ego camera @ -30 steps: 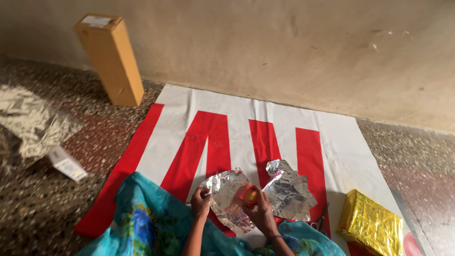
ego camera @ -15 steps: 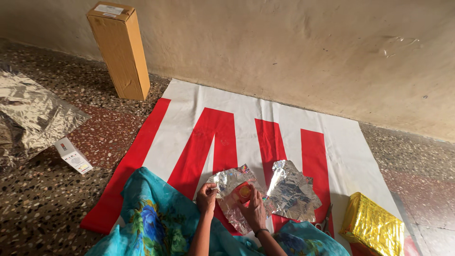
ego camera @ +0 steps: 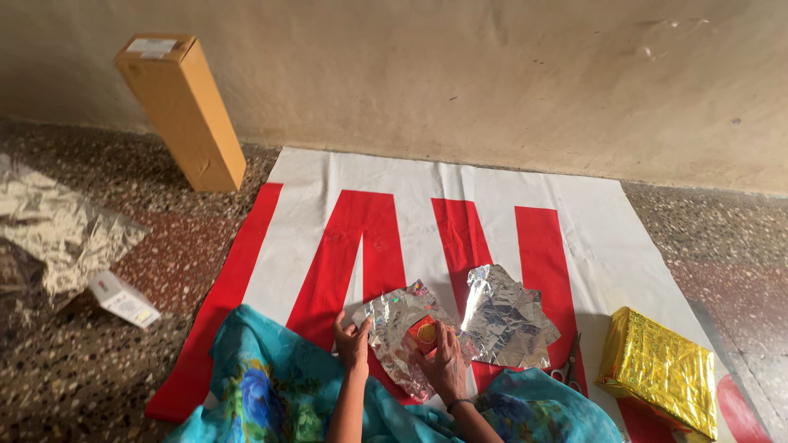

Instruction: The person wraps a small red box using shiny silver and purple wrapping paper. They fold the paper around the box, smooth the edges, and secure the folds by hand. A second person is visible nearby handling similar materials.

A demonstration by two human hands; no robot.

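- Step in hand — wrapping: a small red box (ego camera: 423, 331) sits on a silver foil sheet (ego camera: 394, 328) spread on the red-and-white mat (ego camera: 361, 213), just before the person's lap.
- Right hand (ego camera: 443, 365) lies over the box's near edge, fingers loosely curled, pressing box and foil down.
- Left hand (ego camera: 353, 340) pinches the foil's left edge between thumb and fingers.
- Next move, as I judge it, calls for folding that edge over the box — tight, without tearing.
- Count: one red box; two silver foil sheets on the mat, the second (ego camera: 505, 320) just right of the first; one gold-wrapped parcel (ego camera: 657, 369); one pair of scissors (ego camera: 568, 365); one tall brown carton (ego camera: 182, 111); one crumpled foil heap (ego camera: 61, 234); one small white box (ego camera: 123, 299).
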